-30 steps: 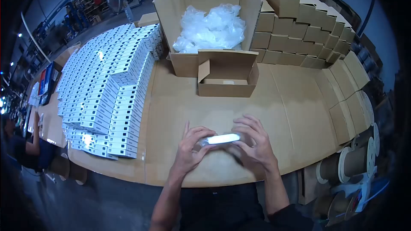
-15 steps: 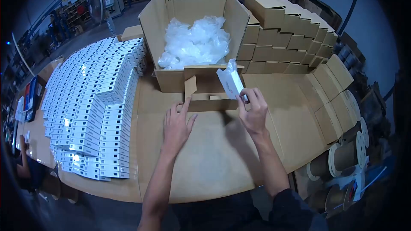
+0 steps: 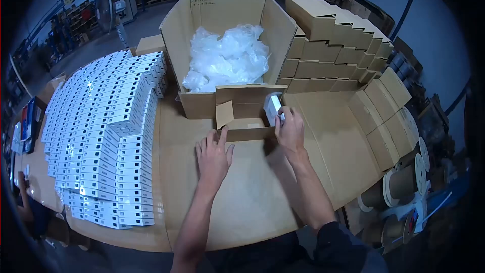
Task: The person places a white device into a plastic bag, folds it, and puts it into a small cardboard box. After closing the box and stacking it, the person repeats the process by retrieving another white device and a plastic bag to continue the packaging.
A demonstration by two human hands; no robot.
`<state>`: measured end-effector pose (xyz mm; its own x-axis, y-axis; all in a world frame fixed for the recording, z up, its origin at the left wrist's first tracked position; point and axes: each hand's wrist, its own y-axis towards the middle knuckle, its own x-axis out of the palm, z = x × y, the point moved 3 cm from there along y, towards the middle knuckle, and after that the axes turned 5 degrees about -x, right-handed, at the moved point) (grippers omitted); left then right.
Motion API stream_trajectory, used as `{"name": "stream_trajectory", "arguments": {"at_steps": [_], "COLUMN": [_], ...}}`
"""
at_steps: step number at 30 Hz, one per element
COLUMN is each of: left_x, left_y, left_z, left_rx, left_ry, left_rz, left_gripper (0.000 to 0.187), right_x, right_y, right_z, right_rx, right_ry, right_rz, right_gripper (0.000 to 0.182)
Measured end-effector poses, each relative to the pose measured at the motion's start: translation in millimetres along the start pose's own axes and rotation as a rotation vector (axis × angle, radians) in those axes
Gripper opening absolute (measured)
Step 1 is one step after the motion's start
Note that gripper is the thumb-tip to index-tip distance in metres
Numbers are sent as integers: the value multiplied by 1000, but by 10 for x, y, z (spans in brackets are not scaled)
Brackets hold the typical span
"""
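An open cardboard box point(image 3: 247, 134) stands in front of me on the table, its left flap folded outward at an angle. My right hand point(image 3: 291, 129) grips a small white box point(image 3: 273, 108) with clear plastic around its top. That white box is upright at the right end of the cardboard box, its lower part partly behind the front wall. My left hand point(image 3: 212, 156) has its fingers spread, the index fingertip at the front left corner of the cardboard box. The fingers of my right hand partly hide the white box.
Stacked white boxes point(image 3: 96, 136) fill the table's left side. Behind the open box, a large carton point(image 3: 197, 105) holds crumpled plastic bags point(image 3: 227, 58). Brown cartons point(image 3: 318, 50) are piled at the back right, and another person's arm point(image 3: 22, 197) shows at far left.
My right hand has lowered the white box from above the cardboard box into its right end. My left hand stays near the front left corner. The view has shifted slightly.
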<state>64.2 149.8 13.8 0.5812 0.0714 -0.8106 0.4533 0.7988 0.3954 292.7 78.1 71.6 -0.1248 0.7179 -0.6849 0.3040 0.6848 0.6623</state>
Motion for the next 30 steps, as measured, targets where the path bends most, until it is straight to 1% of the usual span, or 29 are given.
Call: {"name": "stream_trajectory", "arguments": {"at_steps": [4, 8, 11, 12, 14, 16, 18, 21, 22, 23, 24, 25, 26, 27, 28, 29, 30], "left_x": [-39, -98, -114, -98, -42, -71, -206, -694, -890, -1096, -1276, -1450, -1610, -1768, -1900, -1965, -1979], "left_y": [-38, -49, -48, -39, -54, -63, -112, -244, -289, -302, -322, -330, -293, -240, -180, -115, -46], "left_z": [33, 65, 66, 59, 24, 6, 16, -112, -221, -349, -507, -654, -800, -938, -1053, -1190, -1356], "left_rx": [-55, -16, -9, -5, -5, 0, 5, -30, -29, -55, -53, -45, -47, -48, -47, -35, -24], "left_ry": [24, 50, 59, 51, 51, 80, 111, -5, 28, 27, 52, 77, 97, 115, 132, 155, 178], "left_rz": [-29, 36, 13, 5, 16, 39, 50, 51, 77, 73, 148, 221, 237, 252, 269, 279, 289], "left_gripper": [67, 64, 66, 68, 73, 79, 83, 86, 86, 79, 71, 64, 59, 54, 49, 46, 44], "right_x": [125, 201, 284, 249, 378, 218, 133, -2, -21, -53, -86, -1, 75, 143, 365, 529, 687], "right_y": [-74, -145, -189, -175, -292, -284, -356, -321, -252, -199, -82, -3, 80, 142, 188, 237, 314], "right_z": [157, 156, 227, 197, 384, 196, 130, -211, -361, -521, -804, -1043, -1287, -1583, -1788, -1990, -2164], "right_rx": [88, 193, 172, 314, 213, 275, 172, 180, 50, -74, -49, -152, -254, -285, -253, -366, -486], "right_ry": [-82, -97, -173, -134, -200, -127, -253, -324, -304, -281, 105, 254, 401, 492, 721, 737, 640], "right_rz": [54, 28, 20, -72, -38, -120, -185, -160, -72, 15, -50, -106, -155, -254, -347, -376, -428], "right_gripper": [14, 11, 11, 15, 21, 29, 40, 55, 58, 62, 58, 57, 57, 56, 56, 60, 66]}}
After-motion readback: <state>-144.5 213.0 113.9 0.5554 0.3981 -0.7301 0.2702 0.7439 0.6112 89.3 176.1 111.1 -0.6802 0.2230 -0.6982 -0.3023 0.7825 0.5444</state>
